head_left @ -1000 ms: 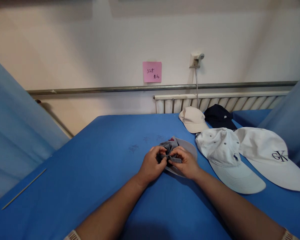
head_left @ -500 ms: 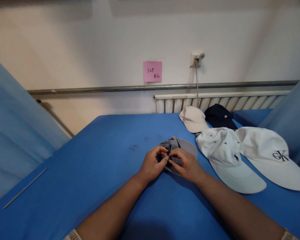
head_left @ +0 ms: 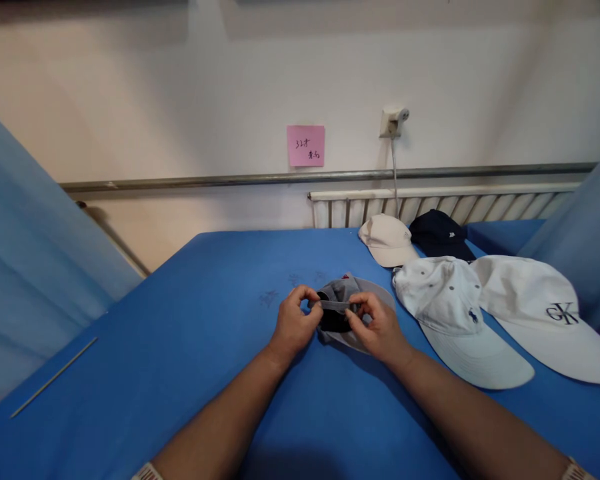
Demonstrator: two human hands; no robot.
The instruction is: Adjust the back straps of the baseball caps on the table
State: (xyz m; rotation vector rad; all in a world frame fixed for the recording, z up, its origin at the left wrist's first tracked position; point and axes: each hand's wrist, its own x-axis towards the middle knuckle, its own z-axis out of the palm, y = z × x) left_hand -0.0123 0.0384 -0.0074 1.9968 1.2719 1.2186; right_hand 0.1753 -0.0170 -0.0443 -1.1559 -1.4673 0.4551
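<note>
Head view: narrow grey fabric strap [head_left: 335,306] of grey cloth cap [head_left: 341,289] runs crosswise between left hand [head_left: 291,327] and right hand [head_left: 383,330], fingers [head_left: 307,293] pinching either end, brim [head_left: 380,287] rightward.

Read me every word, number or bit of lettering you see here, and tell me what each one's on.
"32", then a handwritten character: pink note; its lower line is unclear.
"CK" (possibly "GK"): white cap.
Too small to read: pale mark on the navy cap, red mark on the grey cap.
Too blurred to read: dark scribbles on the blue tabletop.
Pale cap: dark emblem, no readable letters.
</note>
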